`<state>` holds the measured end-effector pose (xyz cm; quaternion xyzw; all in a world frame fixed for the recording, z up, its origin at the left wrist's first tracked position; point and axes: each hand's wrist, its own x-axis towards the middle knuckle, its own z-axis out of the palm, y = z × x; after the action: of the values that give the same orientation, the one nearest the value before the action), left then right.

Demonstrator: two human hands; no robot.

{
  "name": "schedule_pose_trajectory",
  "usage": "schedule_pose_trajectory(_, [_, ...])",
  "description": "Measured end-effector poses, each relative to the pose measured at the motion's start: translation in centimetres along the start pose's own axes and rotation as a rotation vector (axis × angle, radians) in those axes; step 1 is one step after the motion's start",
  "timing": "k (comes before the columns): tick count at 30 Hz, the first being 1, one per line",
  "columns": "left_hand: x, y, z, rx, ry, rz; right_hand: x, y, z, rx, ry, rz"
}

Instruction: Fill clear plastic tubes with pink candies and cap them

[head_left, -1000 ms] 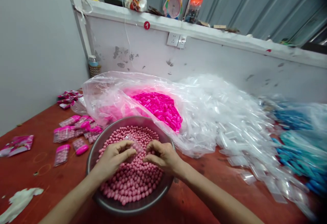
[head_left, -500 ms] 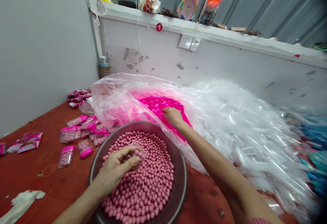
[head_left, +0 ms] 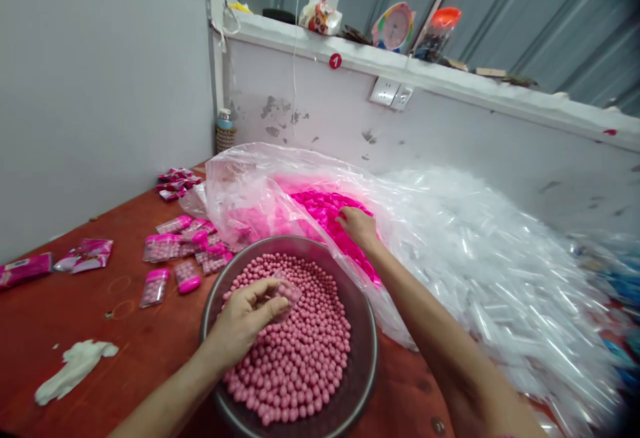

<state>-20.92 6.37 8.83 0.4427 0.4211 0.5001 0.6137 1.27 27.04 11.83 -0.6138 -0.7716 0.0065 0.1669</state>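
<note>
In the head view, the left hand (head_left: 243, 321) is pinching a case (head_left: 289, 297) over the bowl (head_left: 364, 331), probably so any stray balls (head_left: 300, 355) are landing inside; the right hand (head_left: 359, 226) is resting at the bagged caps (head_left: 320, 206), its grip not showing.

The single view looks from the person's head, forward and down over the red tabletop (head_left: 145, 351), with the grey basin (head_left: 364, 338) close below and reaching the lower edge. Both forearms (head_left: 430, 318) enter from the bottom; farther off, the camera faces the stained white wall (head_left: 450, 131) and the ledge (head_left: 450, 83), which slopes down rightward across the frame.
</note>
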Motion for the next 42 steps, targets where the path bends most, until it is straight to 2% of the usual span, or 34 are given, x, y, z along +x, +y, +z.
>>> schedule_pose_trajectory(2, [0.0, 0.0, -0.1, -0.067, -0.025, 0.015, -1.4, 0.1, -1.6, 0.091, 0.062, -0.013])
schedule_pose_trajectory(4, [0.0, 0.1, 0.0, -0.145, -0.045, 0.037, -3.4, -0.3, -2.8, 0.26, 0.059, -0.043])
schedule_pose_trajectory(6, [0.0, 0.3, 0.2, -0.222, -0.04, 0.052, -5.9, -1.5, -3.2, 0.605, -0.043, -0.071])
schedule_pose_trajectory(9, [-0.1, 0.6, 0.5, -0.31, -0.025, 0.065, -9.9, -4.4, -2.5, 1.143, -0.258, -0.047])
schedule_pose_trajectory(11, [-0.1, 0.6, 0.5, -0.338, -0.017, 0.066, -12.0, -6.6, -1.8, 1.245, -0.299, -0.003])
schedule_pose_trajectory(14, [0.0, 0.6, 0.3, -0.359, 0.031, 0.06, -14.3, -9.1, -0.8, 1.195, -0.212, 0.02])
schedule_pose_trajectory(16, [0.0, 0.5, 0.2, -0.378, 0.055, 0.069, -15.2, -9.9, -0.3, 1.126, -0.127, -0.017])
schedule_pose_trajectory(21, [-0.2, 0.3, 0.1, -0.361, -0.024, 0.102, -16.0, -9.4, 0.2, 1.025, -0.013, -0.133])
schedule_pose_trajectory(24, [-0.3, 0.2, 0.2, -0.208, -0.028, 0.166, -15.7, -8.5, -0.8, 0.95, 0.057, -0.184])
schedule_pose_trajectory(28, [-0.6, 0.1, 0.3, 0.113, -0.02, 0.296, -15.3, -8.2, -3.1, 0.726, 0.012, -0.423])
schedule_pose_trajectory(31, [-1.0, 0.2, 0.3, 0.239, -0.026, 0.397, -15.2, -8.7, -4.2, 0.564, -0.055, -0.605])
schedule_pose_trajectory(35, [-1.4, 0.3, 0.4, 0.331, 0.049, 0.446, -15.5, -9.1, -4.2, 0.474, -0.097, -0.656])
schedule_pose_trajectory(39, [-1.6, 0.3, 0.3, 0.395, 0.088, 0.471, -16.4, -9.0, -3.5, 0.387, -0.036, -0.723])
schedule_pose_trajectory(42, [-1.7, 0.3, 0.3, 0.478, 0.053, 0.498, -17.0, -8.8, -3.1, 0.282, 0.017, -0.8])
